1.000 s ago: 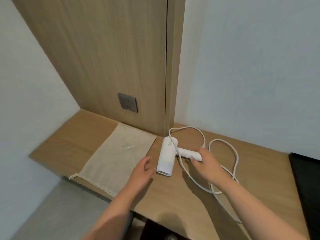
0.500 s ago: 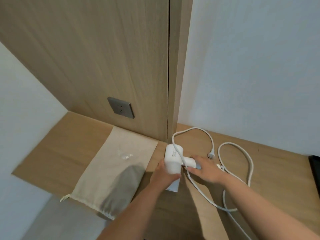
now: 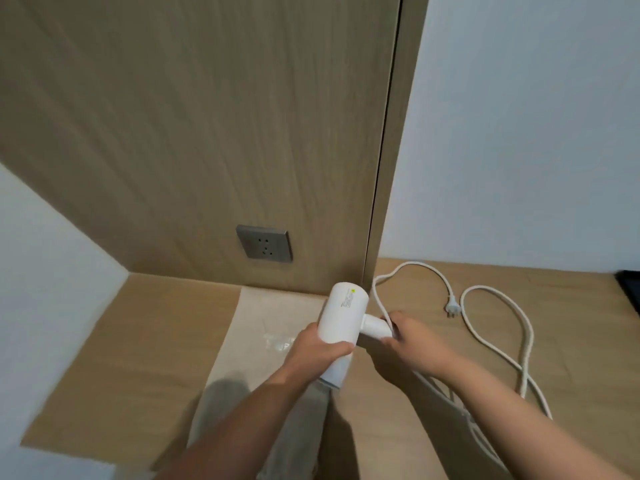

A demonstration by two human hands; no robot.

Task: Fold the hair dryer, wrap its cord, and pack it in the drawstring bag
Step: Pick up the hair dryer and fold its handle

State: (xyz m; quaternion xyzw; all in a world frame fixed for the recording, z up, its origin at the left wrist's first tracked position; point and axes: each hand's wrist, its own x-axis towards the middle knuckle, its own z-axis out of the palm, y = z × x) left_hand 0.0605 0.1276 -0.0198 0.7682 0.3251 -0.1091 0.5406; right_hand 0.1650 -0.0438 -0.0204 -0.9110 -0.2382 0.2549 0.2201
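Observation:
A white hair dryer is lifted off the wooden counter, its barrel pointing towards me. My left hand grips the barrel from the left. My right hand grips the handle, which sticks out to the right. The white cord runs from the handle and lies in loose loops on the counter to the right; its plug rests unplugged near the wall. A beige drawstring bag lies flat on the counter under and left of the dryer, partly hidden by my left forearm.
A grey wall socket sits in the wood panel behind the bag. The counter is bounded by white walls at the left and back. A black object is at the far right edge.
My left hand reached in from the bag side and took hold of the barrel. Both hands then raised the dryer off the counter, over the bag's right edge. The view shifted closer.

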